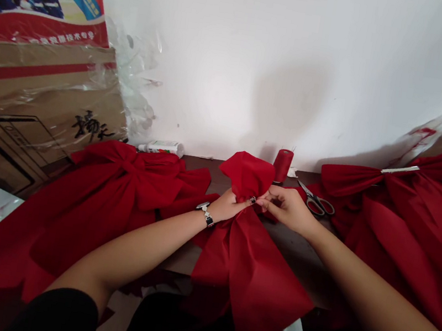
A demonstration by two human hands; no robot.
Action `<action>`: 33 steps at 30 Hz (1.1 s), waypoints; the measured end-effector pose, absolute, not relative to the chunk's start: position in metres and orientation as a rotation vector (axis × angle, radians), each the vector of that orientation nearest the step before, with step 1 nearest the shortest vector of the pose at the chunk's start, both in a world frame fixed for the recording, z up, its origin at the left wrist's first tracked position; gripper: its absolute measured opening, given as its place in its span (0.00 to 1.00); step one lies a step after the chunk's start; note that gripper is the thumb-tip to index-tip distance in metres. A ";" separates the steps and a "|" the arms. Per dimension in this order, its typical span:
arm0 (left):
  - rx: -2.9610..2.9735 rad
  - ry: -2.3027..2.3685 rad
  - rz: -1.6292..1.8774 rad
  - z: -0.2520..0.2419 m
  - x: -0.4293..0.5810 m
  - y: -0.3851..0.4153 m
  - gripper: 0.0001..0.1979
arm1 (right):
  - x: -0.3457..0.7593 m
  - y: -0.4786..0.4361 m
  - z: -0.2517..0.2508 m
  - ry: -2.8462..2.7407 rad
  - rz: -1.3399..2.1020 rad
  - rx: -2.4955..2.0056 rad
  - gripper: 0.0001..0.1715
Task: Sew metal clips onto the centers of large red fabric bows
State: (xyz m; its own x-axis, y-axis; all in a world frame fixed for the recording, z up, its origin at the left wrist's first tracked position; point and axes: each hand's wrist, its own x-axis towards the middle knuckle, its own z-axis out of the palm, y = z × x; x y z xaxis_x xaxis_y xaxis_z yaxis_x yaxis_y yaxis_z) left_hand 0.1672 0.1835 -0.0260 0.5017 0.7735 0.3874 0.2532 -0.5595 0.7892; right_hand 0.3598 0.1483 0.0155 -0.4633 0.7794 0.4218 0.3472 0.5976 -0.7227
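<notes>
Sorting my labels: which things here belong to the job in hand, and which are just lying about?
In the job:
- gathered red cloth in the left hand, right hand at its gather
- likely red thread spool, scissors, red bow

Probably lying about:
- white bottle
- cardboard box

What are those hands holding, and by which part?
Red cloth: the left hand grips its gathered middle. The right hand is beside it; its hold is unclear.
</notes>
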 end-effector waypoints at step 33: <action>1.637 0.714 0.888 -0.030 0.164 0.187 0.19 | 0.351 0.141 0.012 -2.035 0.627 -0.944 0.12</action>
State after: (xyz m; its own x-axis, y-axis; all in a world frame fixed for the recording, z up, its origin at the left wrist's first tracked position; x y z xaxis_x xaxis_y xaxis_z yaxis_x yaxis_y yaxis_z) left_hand 0.1635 0.1871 -0.0299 0.5394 0.8205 0.1893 0.0084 -0.2300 0.9731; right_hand 0.3507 0.1409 0.0119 -0.4104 0.7932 0.4499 0.4022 0.6002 -0.6913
